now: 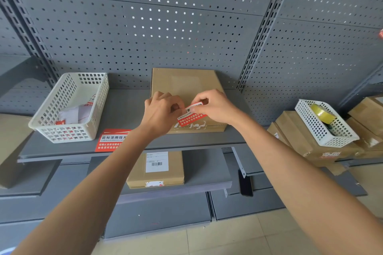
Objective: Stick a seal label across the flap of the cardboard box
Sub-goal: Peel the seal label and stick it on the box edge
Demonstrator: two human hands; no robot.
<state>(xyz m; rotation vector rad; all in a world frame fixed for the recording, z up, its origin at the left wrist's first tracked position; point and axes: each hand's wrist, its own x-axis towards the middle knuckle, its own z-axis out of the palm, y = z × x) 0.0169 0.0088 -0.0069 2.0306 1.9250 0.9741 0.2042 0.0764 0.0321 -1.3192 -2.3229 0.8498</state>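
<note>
A flat brown cardboard box (186, 83) lies on the grey shelf (128, 109), its front edge bearing torn white label remains. Over the box's near part, both hands hold a red and white seal label (191, 115) with white printed text. My left hand (161, 112) pinches the label's left end with its fingertips. My right hand (213, 107) grips the label's upper right end between thumb and fingers. The label hangs tilted just above the box top; whether it touches the cardboard is unclear.
A second red seal label (110, 139) lies on the shelf's front, left of my left wrist. A white basket (70, 107) with papers stands at left. Another white basket (325, 122) holding a yellow tape roll sits on stacked boxes at right. A labelled box (155, 170) rests on the lower shelf.
</note>
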